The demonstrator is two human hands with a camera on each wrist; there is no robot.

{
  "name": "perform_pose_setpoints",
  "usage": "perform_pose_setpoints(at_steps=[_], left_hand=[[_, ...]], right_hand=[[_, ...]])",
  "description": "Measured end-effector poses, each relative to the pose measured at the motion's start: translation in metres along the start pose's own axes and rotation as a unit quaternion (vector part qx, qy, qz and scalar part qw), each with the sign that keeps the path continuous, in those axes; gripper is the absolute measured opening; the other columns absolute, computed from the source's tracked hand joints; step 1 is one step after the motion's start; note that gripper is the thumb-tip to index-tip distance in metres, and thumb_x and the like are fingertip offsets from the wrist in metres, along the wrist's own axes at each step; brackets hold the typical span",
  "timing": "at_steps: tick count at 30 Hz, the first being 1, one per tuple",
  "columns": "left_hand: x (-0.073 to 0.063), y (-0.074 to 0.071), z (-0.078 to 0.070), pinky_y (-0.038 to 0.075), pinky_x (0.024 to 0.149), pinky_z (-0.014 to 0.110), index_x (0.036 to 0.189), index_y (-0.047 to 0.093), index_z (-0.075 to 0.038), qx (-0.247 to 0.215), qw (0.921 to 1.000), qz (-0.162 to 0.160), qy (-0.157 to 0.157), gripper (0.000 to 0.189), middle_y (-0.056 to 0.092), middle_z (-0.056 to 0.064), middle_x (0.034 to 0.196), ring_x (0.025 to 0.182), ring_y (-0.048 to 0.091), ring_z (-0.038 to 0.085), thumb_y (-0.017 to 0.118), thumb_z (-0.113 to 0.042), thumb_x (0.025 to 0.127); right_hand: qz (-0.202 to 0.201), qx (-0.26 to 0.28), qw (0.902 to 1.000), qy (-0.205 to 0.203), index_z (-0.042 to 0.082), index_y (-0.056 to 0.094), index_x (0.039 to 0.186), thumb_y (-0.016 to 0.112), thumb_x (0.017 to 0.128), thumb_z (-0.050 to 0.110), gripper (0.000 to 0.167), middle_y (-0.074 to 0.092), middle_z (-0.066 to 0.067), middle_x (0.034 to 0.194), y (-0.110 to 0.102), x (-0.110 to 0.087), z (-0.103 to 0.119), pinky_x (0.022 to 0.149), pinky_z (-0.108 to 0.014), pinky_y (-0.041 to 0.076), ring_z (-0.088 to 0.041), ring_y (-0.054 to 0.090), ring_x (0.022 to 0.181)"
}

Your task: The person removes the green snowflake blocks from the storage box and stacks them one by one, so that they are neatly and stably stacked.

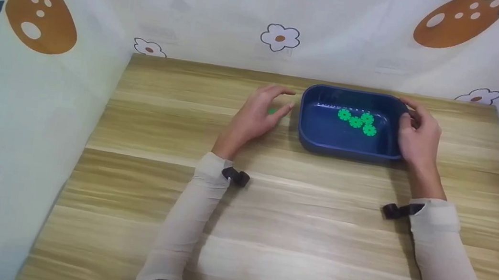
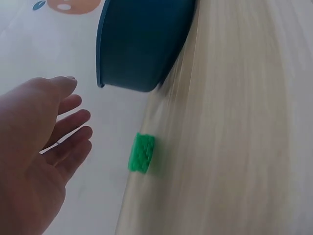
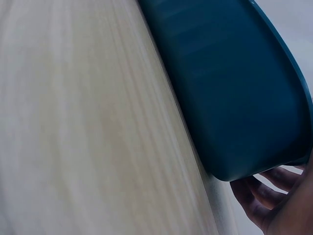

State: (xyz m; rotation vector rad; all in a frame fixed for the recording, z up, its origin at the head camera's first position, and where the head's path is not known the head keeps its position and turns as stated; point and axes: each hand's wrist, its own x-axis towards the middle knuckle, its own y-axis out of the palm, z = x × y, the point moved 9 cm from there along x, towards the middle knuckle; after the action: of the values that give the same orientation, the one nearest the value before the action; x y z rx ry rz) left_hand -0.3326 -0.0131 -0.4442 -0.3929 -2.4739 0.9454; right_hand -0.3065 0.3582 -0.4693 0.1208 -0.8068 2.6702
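Blue container point(image 1: 349, 153) on wooden surface point(image 1: 296, 223), near patterned wall point(image 1: 226, 21). Inside, four green flower-shaped pieces point(image 1: 356, 121). Right hand point(image 1: 421, 136) grips container's right end, thumb at rim. Left hand point(image 1: 256, 114) empty, thumb and fingers parted, just beside left end. Another green piece point(image 2: 142, 153) on surface near left hand.

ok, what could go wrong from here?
Two risks:
1. The loose green piece lies outside the blue bin, near the left hand, so it might get knocked or missed.
2. Only the right hand holds the bin, at one end; lifting now could tilt it and slide the green flower pieces inside.
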Motion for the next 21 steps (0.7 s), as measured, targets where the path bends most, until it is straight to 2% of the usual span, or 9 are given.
perform_pose_setpoints(at_steps=[6,12,16,21], left_hand=[[0.008,0.015,-0.02,0.04,0.125,0.03,0.137,0.072,-0.013,-0.006,0.9996,-0.002,0.028,0.035,0.071,0.003,0.141,0.139,0.059,0.018,0.067,-0.032,0.109],[0.019,0.03,-0.036,0.039,0.124,0.021,0.137,0.072,-0.015,-0.003,0.9994,0.008,0.032,0.032,0.07,0.001,0.142,0.139,0.056,0.015,0.067,-0.028,0.108],[0.029,0.038,-0.046,0.041,0.121,0.018,0.138,0.072,-0.015,0.01,0.9991,0.024,0.034,0.032,0.07,-0.001,0.142,0.138,0.056,0.014,0.066,-0.026,0.109],[0.04,0.052,-0.057,0.041,0.122,0.018,0.141,0.069,-0.017,0.031,0.9973,0.06,0.031,0.033,0.067,-0.002,0.145,0.141,0.055,0.013,0.064,-0.027,0.11]], right_hand=[[-0.009,0.003,0.9999,-0.006,0.02,0.075,0.138,0.05,0.107,0.015,0.04,0.073,-0.01,0.141,-0.001,-0.001,0.001,0.096,-0.016,0.053,-0.017,0.073,0.119],[-0.008,0.003,0.9999,-0.007,0.019,0.075,0.138,0.051,0.107,0.015,0.04,0.072,-0.009,0.143,0.0,-0.001,0.002,0.1,-0.019,0.055,-0.021,0.072,0.124],[-0.003,0.001,1.0,0.0,0.019,0.074,0.14,0.05,0.108,0.016,0.04,0.071,-0.009,0.145,0.0,-0.001,0.001,0.103,-0.022,0.055,-0.023,0.07,0.126],[-0.002,0.0,1.0,0.0,0.02,0.074,0.14,0.05,0.108,0.016,0.04,0.071,-0.008,0.145,0.0,0.0,0.001,0.104,-0.025,0.056,-0.023,0.071,0.126]])
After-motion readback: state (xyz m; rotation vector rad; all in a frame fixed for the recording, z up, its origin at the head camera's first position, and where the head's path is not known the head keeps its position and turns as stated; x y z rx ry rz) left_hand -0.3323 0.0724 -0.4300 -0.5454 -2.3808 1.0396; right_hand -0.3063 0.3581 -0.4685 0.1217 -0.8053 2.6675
